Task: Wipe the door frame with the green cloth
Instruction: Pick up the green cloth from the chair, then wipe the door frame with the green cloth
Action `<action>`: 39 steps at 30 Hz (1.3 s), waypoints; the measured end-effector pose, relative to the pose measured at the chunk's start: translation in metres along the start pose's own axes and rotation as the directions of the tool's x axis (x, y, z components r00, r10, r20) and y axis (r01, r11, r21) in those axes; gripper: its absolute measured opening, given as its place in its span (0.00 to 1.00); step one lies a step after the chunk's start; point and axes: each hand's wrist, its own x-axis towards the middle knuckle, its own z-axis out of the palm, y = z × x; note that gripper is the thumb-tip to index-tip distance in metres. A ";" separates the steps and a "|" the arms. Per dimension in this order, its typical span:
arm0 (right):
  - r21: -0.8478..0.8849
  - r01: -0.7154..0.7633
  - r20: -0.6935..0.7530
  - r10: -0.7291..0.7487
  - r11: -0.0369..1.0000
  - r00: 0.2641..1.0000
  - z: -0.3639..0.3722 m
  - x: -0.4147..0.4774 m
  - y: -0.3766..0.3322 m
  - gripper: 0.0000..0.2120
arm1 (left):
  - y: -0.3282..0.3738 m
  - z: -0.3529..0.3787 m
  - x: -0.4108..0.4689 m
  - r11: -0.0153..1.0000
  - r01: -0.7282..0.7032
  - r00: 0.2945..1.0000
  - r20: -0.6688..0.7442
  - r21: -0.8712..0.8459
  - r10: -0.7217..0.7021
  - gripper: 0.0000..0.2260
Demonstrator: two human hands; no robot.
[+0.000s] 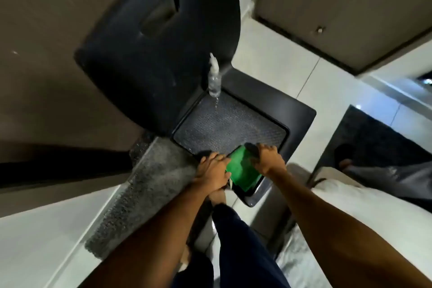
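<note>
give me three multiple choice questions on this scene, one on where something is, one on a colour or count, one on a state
1. Where does the spray bottle stand?
A. on the chair seat, at the back by the backrest
B. on the floor rug
C. in the left hand

2. What colour is the cloth?
A. blue
B. green
C. white

3. How does the cloth lie?
A. hanging from the backrest
B. balled up on the floor
C. flat on the front of the seat, with both hands on it

Answers: 1 A, the bottle is upright at the seat's rear edge. 2 B, it is bright green. 3 C, the left hand and right hand rest on its two sides.
</note>
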 end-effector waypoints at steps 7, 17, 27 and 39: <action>-0.085 -0.170 -0.007 0.170 0.982 0.985 0.062 0.031 0.051 0.28 | 0.013 0.067 0.069 0.997 0.022 0.955 0.297 -0.068 -0.001 0.31; 0.396 -0.141 0.253 0.040 0.907 0.967 0.075 0.012 0.086 0.14 | 0.022 0.106 0.057 0.894 0.198 0.955 0.285 -0.401 -0.084 0.33; 0.776 -0.198 0.311 -0.091 0.599 0.946 0.055 -0.032 0.001 0.12 | -0.030 0.064 -0.018 0.389 0.262 0.956 0.180 -0.883 -0.233 0.15; 0.723 0.440 -0.335 -0.286 0.532 0.898 0.011 -0.103 -0.208 0.13 | -0.076 -0.047 -0.164 0.634 -0.113 0.572 -0.572 -0.765 -0.588 0.26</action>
